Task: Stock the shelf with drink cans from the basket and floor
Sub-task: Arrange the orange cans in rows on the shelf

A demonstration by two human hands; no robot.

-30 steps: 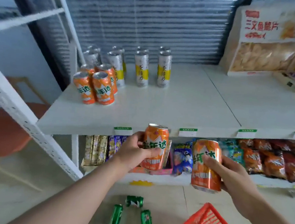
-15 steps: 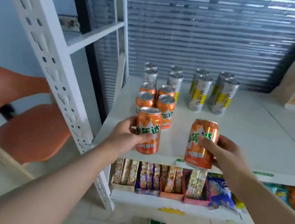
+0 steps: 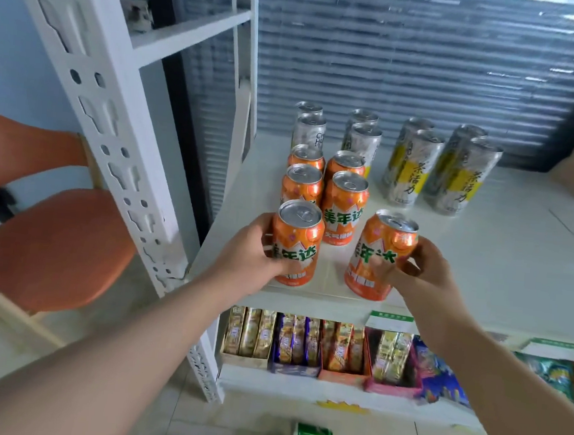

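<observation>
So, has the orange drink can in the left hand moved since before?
Yes. The orange drink can in the left hand rose and went forward: from below the white shelf board's front edge to over the board.

Shows two forearms, bare along their whole visible length, slim at the wrist and swelling toward the lower corners under the wide-angle lens. Ends on one side in the left hand (image 3: 250, 252), broad across the back with smooth, rounded knuckles, and on the other in the right hand (image 3: 423, 278), leaner-looking, with long tapering fingers (image 3: 382, 271). Blurs slightly at the edges, hiding finer detail such as nails.
</observation>
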